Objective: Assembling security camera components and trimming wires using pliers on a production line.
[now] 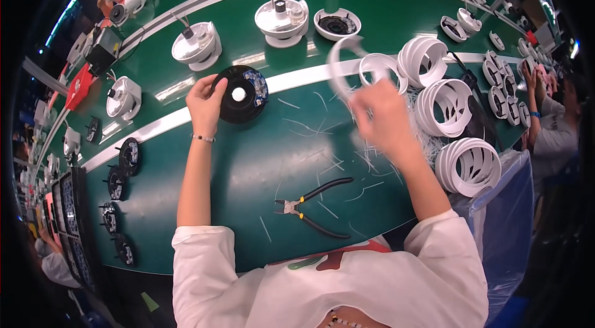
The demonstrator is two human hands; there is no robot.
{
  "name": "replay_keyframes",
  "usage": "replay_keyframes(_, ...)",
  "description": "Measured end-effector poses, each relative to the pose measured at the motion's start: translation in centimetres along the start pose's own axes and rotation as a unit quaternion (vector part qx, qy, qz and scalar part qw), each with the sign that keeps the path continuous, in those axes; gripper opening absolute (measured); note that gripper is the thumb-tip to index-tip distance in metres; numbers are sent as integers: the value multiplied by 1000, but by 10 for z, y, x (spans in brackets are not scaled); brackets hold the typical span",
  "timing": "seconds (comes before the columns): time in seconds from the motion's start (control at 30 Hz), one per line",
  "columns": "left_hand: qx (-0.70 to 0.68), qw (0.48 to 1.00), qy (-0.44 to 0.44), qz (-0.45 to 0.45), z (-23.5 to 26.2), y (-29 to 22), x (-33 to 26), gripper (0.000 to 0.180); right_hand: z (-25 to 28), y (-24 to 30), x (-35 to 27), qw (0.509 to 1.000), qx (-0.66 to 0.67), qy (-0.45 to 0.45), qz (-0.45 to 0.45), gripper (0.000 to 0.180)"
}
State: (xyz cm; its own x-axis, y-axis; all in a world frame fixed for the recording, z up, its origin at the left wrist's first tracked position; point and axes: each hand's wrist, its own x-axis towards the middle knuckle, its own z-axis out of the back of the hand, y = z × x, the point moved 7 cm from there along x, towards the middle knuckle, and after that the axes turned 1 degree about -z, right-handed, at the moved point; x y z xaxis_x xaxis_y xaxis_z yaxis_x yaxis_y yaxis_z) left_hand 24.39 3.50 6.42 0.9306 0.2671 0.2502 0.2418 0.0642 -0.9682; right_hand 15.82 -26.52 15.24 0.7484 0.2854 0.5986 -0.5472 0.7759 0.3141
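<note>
My left hand [206, 101], a beaded bracelet at its wrist, pinches the left rim of a black round disc [232, 110]. The disc has a white round centre and a blue circuit board section along its right side. To the right, my right hand [381, 114] is smeared by motion, its fingers closed on a white plastic ring [336, 67], also blurred. Below and between my hands, diagonal cutters [291, 206] with black and yellow handles lie spread on the green table [248, 191]. White plastic strips [310, 129] are scattered around them.
Stacked white rings [468, 167] stand at the right by a plastic-lined bin [505, 216]. Several black circuit-board discs [129, 155] line the table's left side. White camera housings [197, 49] sit on the green belt beyond the metal rail [297, 78]. Other people [558, 123] work nearby.
</note>
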Motion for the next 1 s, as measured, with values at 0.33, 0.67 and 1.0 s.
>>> replay_keyframes(0.33, -114, 993, -3, 44, 2, -5, -8, 22, -65, 55, -58, 940, 34, 310, 136, 25)
replay_keyframes(0.67, -142, 986, -20, 89, -15, 1, -25, 17, -103, 36, -34, 946, 24, 320, -42, 107)
replay_keyframes(1.0, -226, 967, -14, 115, -56, 11, -65, 12, -79, 40, 3, 981, 157, 52, -102, 114)
